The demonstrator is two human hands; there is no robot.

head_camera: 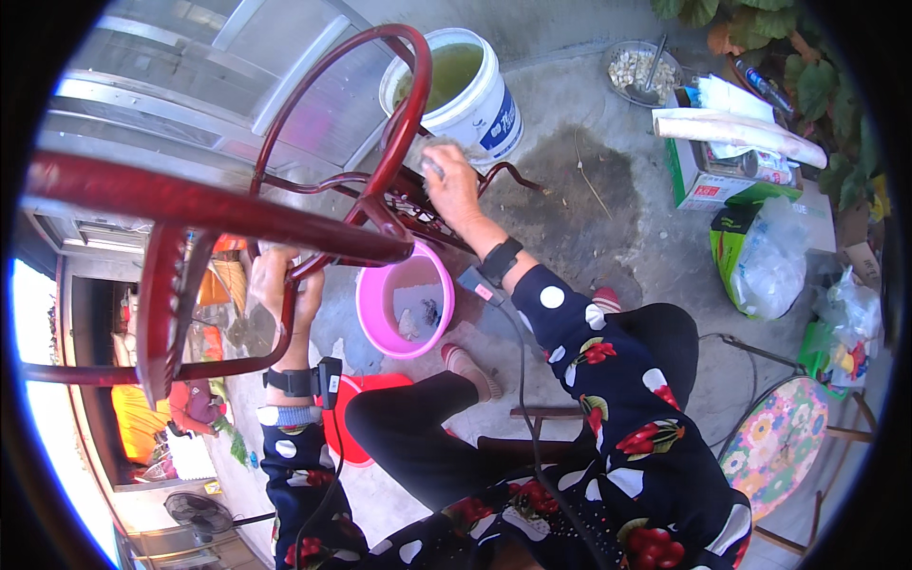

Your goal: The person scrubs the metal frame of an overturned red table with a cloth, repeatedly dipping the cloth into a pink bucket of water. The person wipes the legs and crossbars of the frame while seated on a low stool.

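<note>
A dark red metal frame, apparently of a chair [221, 214], stands tilted before me at the left. My left hand [288, 281] is closed around one of its curved tubes. My right hand [452, 185] holds a greyish scrubbing cloth or pad [429, 153] close to the frame's looped tube; whether it touches is hard to tell. Below the frame stands a pink bucket [367, 313] holding water and small dark and pale pieces. A white plastic bucket [499, 117] with greenish water is at the top, beyond my right hand.
A red basin [353, 427] stands by my legs. At the right are a box with a paper roll [741, 135], plastic bags [773, 263] and a floral round stool [776, 442]. A metal bowl [618, 53] with a ladle sits farther off. Another person [196, 406] is at the left; a fan [199, 513] stands lower left.
</note>
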